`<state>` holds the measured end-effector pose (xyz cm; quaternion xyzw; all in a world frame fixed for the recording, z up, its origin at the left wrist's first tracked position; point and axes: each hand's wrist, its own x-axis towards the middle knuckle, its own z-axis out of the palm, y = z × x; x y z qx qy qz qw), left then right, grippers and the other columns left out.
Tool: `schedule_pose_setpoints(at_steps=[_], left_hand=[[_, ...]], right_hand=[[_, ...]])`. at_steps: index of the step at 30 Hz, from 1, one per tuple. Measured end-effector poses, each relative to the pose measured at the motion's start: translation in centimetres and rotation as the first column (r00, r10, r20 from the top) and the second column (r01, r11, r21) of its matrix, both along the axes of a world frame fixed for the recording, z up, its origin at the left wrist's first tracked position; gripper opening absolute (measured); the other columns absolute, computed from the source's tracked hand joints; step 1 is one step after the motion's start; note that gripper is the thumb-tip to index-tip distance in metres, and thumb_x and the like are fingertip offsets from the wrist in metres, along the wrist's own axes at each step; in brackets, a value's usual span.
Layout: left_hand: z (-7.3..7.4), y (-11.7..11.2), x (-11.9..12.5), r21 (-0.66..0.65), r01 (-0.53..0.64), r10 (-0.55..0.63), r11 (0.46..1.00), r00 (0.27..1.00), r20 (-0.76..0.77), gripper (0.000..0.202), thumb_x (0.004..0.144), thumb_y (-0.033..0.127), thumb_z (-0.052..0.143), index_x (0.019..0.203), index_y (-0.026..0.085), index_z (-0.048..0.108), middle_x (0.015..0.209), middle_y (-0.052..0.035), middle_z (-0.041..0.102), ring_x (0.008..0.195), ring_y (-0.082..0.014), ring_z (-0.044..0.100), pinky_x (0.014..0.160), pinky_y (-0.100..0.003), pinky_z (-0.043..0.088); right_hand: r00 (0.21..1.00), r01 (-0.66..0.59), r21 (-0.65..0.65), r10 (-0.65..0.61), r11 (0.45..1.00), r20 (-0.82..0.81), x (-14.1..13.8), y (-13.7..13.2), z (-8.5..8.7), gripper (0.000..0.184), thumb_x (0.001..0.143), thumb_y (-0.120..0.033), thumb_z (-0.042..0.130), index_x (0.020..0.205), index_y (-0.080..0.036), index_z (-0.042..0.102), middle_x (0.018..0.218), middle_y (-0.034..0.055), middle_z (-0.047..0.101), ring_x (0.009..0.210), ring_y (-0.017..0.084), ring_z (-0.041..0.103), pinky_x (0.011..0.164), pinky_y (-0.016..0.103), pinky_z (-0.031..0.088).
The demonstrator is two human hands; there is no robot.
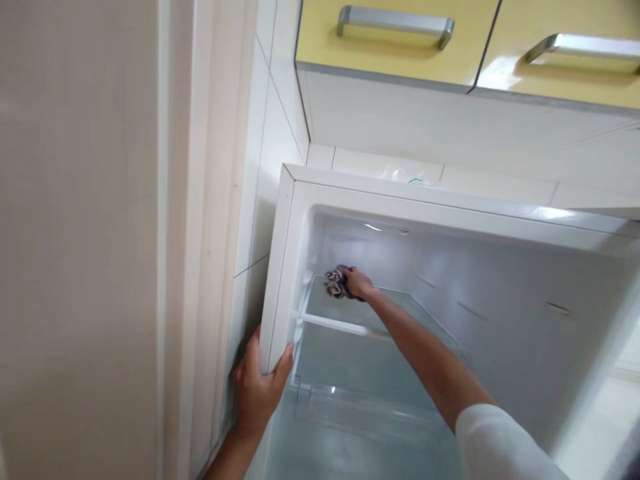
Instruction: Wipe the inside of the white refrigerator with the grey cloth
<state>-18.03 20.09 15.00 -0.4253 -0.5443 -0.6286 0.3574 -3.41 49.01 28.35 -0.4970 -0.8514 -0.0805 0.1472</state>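
With my right hand (358,283) pinching the bunched purple-grey cloth (334,283) over the flat clear glass shelf (320,305), my left hand (260,395) clasping the boxy white refrigerator (400,203) by its edge, I'm probably mid-wipe, needing steady pressure next.

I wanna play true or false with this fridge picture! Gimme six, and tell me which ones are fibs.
1. The right hand holds a cloth. True.
2. The left hand touches nothing. False: it grips the side of the refrigerator.
3. The upper cupboard doors are blue. False: they are yellow.
4. Two silver handles show on those doors. True.
5. The right sleeve is black. False: it is white.
6. A shelf inside has a white front edge. True.
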Motion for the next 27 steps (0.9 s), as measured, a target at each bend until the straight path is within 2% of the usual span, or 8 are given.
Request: schedule_pose_setpoints(at_steps=[2, 4, 7, 12, 17, 21, 27], left_hand=[[0.1, 0.1, -0.1, 0.001, -0.009, 0.009, 1.0, 1.0, -0.007, 0.046, 0.094, 0.048, 0.068, 0.124, 0.015, 0.063, 0.1, -0.0138, 0.081, 0.081, -0.0264, 0.08, 0.068, -0.031, 0.063], [0.2, 0.1, -0.1, -0.012, -0.021, 0.021, 1.0, 1.0, -0.01, 0.045, 0.094, 0.049, 0.067, 0.122, 0.014, 0.063, 0.101, -0.0147, 0.081, 0.082, -0.0275, 0.08, 0.067, -0.032, 0.062], [0.1, 0.1, -0.2, -0.052, -0.047, 0.048, 0.998, 0.999, 0.026, 0.046, 0.093, 0.053, 0.067, 0.119, 0.015, 0.065, 0.096, -0.0141, 0.08, 0.08, -0.0288, 0.079, 0.065, -0.033, 0.06], [-0.1, 0.4, -0.4, -0.103, -0.051, 0.061, 0.993, 0.993, 0.101, 0.054, 0.089, 0.06, 0.066, 0.118, 0.014, 0.065, 0.095, -0.0154, 0.078, 0.081, -0.0308, 0.077, 0.067, -0.036, 0.058], [0.1, 0.8, -0.7, -0.111, -0.044, 0.058, 0.993, 0.991, 0.121, 0.057, 0.087, 0.061, 0.066, 0.118, 0.013, 0.065, 0.097, -0.0167, 0.078, 0.084, -0.0333, 0.077, 0.069, -0.038, 0.058], [0.4, 0.8, -0.4, -0.141, 0.006, 0.017, 0.99, 0.986, 0.163, 0.057, 0.087, 0.061, 0.065, 0.119, 0.014, 0.065, 0.101, -0.0175, 0.079, 0.088, -0.0342, 0.077, 0.071, -0.038, 0.056], [0.5, 0.5, 0.2, -0.164, 0.015, 0.012, 0.986, 0.987, 0.16, 0.061, 0.091, 0.062, 0.06, 0.126, 0.012, 0.062, 0.108, -0.0218, 0.078, 0.093, -0.0356, 0.077, 0.075, -0.039, 0.057]], right_hand=[[0.994, -0.103, 0.0, 0.103, 0.995, 0.019, -3.3, -1.5, -0.1, 0.054, 0.101, -0.027, 0.043, 0.152, -0.042, 0.05, 0.145, 0.0066, 0.059, 0.115, 0.023, 0.068, 0.096, 0.034, 0.053], [0.991, -0.136, 0.006, 0.136, 0.991, 0.021, -5.4, -2.8, -0.3, 0.055, 0.101, -0.024, 0.038, 0.152, -0.037, 0.051, 0.146, 0.01, 0.058, 0.117, 0.026, 0.067, 0.096, 0.039, 0.055], [0.987, -0.161, 0.007, 0.161, 0.987, 0.017, -5.9, -4.4, -0.3, 0.055, 0.099, -0.022, 0.036, 0.151, -0.031, 0.054, 0.145, 0.0144, 0.057, 0.116, 0.029, 0.067, 0.095, 0.044, 0.056], [0.961, -0.278, 0.018, 0.277, 0.96, 0.021, -2.6, -7.0, -0.4, 0.054, 0.099, -0.025, 0.04, 0.151, -0.034, 0.054, 0.146, 0.01, 0.057, 0.118, 0.027, 0.066, 0.101, 0.04, 0.054], [0.925, -0.379, 0.048, 0.377, 0.924, 0.044, 0.6, -11.0, -0.9, 0.056, 0.097, -0.025, 0.045, 0.151, -0.038, 0.051, 0.151, 0.0034, 0.054, 0.126, 0.023, 0.061, 0.107, 0.035, 0.05], [0.936, -0.35, 0.07, 0.348, 0.934, 0.044, 2.9, -13.5, -1.1, 0.055, 0.096, -0.022, 0.045, 0.149, -0.033, 0.054, 0.152, 0.0064, 0.054, 0.124, 0.025, 0.062, 0.105, 0.037, 0.051], [0.964, -0.264, 0.067, 0.265, 0.962, 0.002, 6.1, -14.4, -0.2, 0.051, 0.093, -0.018, 0.047, 0.14, -0.029, 0.064, 0.145, 0.0109, 0.059, 0.119, 0.03, 0.065, 0.1, 0.045, 0.054]])
